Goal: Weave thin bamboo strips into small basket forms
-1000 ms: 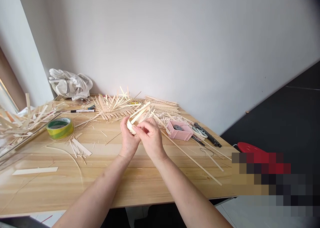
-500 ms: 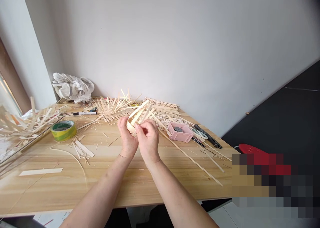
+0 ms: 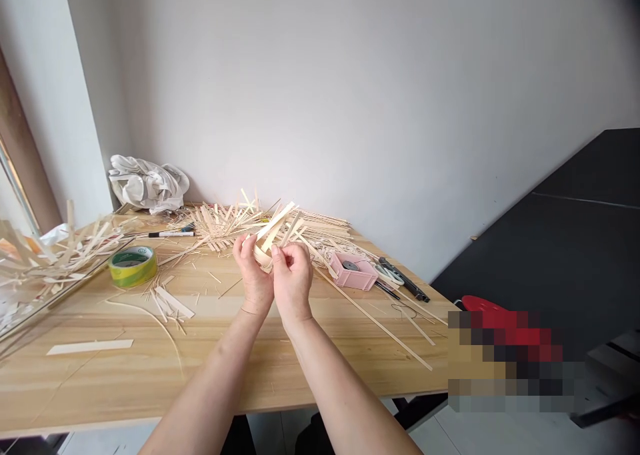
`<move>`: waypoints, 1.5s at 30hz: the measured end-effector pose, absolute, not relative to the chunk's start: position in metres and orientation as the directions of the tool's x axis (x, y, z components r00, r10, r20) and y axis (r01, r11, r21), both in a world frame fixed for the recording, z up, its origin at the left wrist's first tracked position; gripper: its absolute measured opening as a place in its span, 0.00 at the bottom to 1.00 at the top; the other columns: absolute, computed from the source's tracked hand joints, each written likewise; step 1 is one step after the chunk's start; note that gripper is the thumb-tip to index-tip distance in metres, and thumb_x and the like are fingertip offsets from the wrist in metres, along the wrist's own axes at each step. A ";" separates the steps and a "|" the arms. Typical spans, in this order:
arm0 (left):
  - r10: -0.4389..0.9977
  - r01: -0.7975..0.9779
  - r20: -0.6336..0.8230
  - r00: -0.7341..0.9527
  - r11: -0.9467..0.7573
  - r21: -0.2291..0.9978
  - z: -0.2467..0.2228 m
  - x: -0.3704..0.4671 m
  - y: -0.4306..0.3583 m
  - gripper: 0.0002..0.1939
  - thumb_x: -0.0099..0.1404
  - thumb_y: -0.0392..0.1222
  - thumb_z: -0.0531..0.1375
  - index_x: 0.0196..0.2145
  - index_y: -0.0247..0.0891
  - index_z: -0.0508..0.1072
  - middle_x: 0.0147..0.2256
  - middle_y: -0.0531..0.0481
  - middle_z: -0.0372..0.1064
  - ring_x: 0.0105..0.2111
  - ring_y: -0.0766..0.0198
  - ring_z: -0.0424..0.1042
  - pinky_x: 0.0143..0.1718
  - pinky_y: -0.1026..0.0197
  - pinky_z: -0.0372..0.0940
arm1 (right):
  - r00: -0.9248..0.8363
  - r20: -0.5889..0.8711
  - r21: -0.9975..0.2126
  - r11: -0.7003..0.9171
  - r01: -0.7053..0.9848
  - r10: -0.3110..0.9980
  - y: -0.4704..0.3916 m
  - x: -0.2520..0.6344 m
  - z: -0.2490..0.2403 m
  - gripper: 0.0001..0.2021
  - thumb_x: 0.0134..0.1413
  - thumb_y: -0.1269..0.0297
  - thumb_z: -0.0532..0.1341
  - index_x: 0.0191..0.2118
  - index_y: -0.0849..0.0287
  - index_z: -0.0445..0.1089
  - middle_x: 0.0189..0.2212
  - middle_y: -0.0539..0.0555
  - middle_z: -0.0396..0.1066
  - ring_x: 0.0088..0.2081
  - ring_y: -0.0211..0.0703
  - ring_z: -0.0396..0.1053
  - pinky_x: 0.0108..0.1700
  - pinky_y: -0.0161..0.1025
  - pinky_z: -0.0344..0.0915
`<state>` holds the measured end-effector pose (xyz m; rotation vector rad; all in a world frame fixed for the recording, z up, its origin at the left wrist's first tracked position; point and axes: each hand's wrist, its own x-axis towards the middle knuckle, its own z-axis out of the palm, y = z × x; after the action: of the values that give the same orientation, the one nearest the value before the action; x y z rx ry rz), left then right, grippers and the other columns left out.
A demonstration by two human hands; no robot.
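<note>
Bent strips (image 3: 271,237), centre of the frame: left hand (image 3: 255,283) grips one side, right hand (image 3: 293,276) pinches the near edge; squeezing too hard could split them!

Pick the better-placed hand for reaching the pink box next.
Probably the right hand: it is nearer the pink box; the left hand is farther off. Both hold the strip piece.

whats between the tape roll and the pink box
In the head view: left hand and right hand holding a pale piece, thin slivers toward the tape roll, loose strips by the pink box.
</note>
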<state>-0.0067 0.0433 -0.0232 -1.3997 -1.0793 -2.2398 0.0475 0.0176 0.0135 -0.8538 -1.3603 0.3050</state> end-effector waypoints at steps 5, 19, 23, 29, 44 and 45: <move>0.151 0.557 0.832 -0.534 -0.677 0.481 -0.023 -0.008 0.045 0.22 0.57 0.42 0.58 0.49 0.44 0.57 0.48 0.43 0.52 0.51 0.58 0.57 0.53 0.49 0.54 | 0.256 0.702 -0.712 0.656 0.252 0.664 0.018 0.041 0.016 0.11 0.49 0.65 0.57 0.20 0.57 0.55 0.22 0.47 0.57 0.27 0.37 0.56 0.32 0.36 0.56; 0.074 0.603 0.842 -0.534 -0.665 0.441 -0.022 -0.015 0.047 0.24 0.57 0.41 0.59 0.50 0.43 0.56 0.49 0.42 0.51 0.53 0.55 0.56 0.53 0.47 0.54 | 0.278 0.621 -0.784 0.594 0.182 0.733 0.021 0.033 0.019 0.12 0.47 0.62 0.57 0.20 0.57 0.55 0.21 0.46 0.57 0.25 0.37 0.56 0.31 0.36 0.56; 0.113 0.576 0.847 -0.520 -0.685 0.445 -0.024 -0.015 0.047 0.23 0.57 0.38 0.59 0.49 0.43 0.57 0.50 0.41 0.50 0.53 0.56 0.56 0.53 0.48 0.55 | 0.225 0.657 -0.752 0.608 0.254 0.720 0.019 0.035 0.023 0.10 0.45 0.69 0.57 0.19 0.57 0.55 0.22 0.47 0.57 0.26 0.37 0.56 0.31 0.36 0.57; 0.150 0.535 0.823 -0.549 -0.693 0.483 -0.023 -0.013 0.045 0.22 0.58 0.37 0.57 0.49 0.44 0.56 0.49 0.42 0.52 0.52 0.57 0.56 0.52 0.48 0.55 | 0.040 0.754 -0.627 0.701 0.339 0.655 0.009 0.043 0.025 0.08 0.50 0.70 0.54 0.22 0.58 0.62 0.27 0.50 0.58 0.31 0.39 0.60 0.35 0.37 0.61; 0.410 0.359 0.760 -0.503 -0.701 0.616 -0.032 -0.007 0.045 0.34 0.50 0.38 0.63 0.53 0.40 0.53 0.50 0.40 0.54 0.52 0.53 0.57 0.54 0.48 0.54 | -0.226 0.829 -0.405 0.828 0.386 0.511 0.013 0.078 0.019 0.13 0.50 0.78 0.51 0.39 0.57 0.66 0.33 0.53 0.68 0.35 0.40 0.67 0.39 0.39 0.66; 0.451 0.316 0.733 -0.510 -0.693 0.647 -0.032 -0.007 0.045 0.36 0.49 0.39 0.63 0.53 0.40 0.52 0.50 0.40 0.53 0.52 0.53 0.58 0.53 0.48 0.55 | -0.238 0.819 -0.420 0.828 0.372 0.523 0.013 0.081 0.020 0.13 0.50 0.77 0.51 0.38 0.57 0.66 0.33 0.53 0.69 0.35 0.40 0.68 0.39 0.39 0.66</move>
<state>-0.0067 0.0447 -0.0318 -1.5941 -1.2574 -2.5101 0.0812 0.0134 0.0202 -0.6762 -1.8568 0.1630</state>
